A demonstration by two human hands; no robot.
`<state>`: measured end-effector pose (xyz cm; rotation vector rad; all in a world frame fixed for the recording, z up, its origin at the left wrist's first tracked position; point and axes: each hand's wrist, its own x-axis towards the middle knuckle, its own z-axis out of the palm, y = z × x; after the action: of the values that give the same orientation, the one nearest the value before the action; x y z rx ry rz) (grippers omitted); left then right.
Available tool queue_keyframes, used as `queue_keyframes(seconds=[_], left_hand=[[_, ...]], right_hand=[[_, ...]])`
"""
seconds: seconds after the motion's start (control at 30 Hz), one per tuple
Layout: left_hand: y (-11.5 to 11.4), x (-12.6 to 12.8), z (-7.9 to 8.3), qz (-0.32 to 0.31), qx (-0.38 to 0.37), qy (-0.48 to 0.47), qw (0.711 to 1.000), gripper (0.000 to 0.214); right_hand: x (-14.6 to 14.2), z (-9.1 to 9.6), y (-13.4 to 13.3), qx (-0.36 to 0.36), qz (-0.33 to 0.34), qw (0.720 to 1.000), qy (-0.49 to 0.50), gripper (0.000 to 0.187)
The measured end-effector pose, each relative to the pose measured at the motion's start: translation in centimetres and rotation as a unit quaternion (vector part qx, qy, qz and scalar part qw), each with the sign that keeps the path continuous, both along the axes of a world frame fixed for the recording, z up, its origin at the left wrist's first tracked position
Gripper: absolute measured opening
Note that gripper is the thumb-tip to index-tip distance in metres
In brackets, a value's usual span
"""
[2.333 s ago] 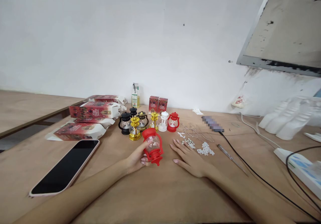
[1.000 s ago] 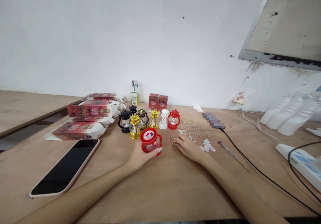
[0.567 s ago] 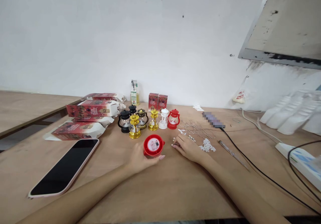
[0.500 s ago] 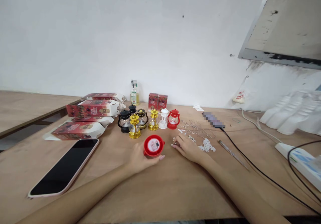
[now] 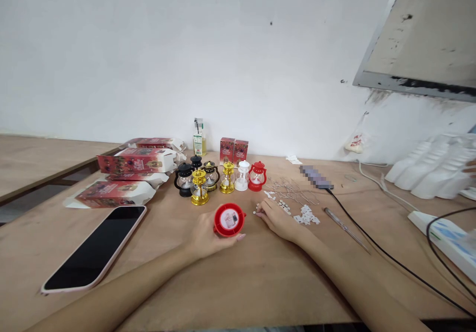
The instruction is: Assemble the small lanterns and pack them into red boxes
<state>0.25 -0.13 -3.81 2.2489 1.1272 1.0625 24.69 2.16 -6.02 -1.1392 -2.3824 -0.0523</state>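
- Left hand [image 5: 204,236] grips a lantern [image 5: 229,219] above the worktop [image 5: 226,282], upended, seemingly to expose its underside.
- Right hand [image 5: 277,218] curls low beside the discs [image 5: 284,206]; whether it pinches one, I cannot tell.

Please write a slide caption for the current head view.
The left hand holds a red lantern, base toward the camera; the right hand is beside small discs.

Brn tbl [image 5: 238,287] — phone [image 5: 97,248] on L, red boxes [image 5: 136,163] beyond, mini lanterns [image 5: 227,185] mid, sm. discs [image 5: 286,207] + screwdriver [image 5: 340,225] to R
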Motion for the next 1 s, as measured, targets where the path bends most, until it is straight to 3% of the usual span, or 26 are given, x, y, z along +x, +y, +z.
queue_keyframes(seconds=[0.1,0.23,0.43,1.0], left_hand=[[-0.04,0.0,0.04,-0.004,-0.002,0.002,1.0,0.039],[-0.18,0.06,0.17,-0.01,-0.004,0.007,1.0,0.04],[-0.21,0.07,0.32,0.001,-0.003,0.021,1.0,0.041],[-0.22,0.12,0.47,-0.006,-0.013,0.032,0.999,0.037]], right_hand=[[0.01,0.01,-0.15,0.007,-0.017,1.0,0.011,0.006],[-0.03,0.15,-0.2,0.023,-0.015,1.0,0.004,0.021],[0.01,-0.21,0.24,0.028,0.016,0.999,-0.006,0.015],[0.06,0.0,0.24,0.023,0.017,1.0,0.004,0.018]])
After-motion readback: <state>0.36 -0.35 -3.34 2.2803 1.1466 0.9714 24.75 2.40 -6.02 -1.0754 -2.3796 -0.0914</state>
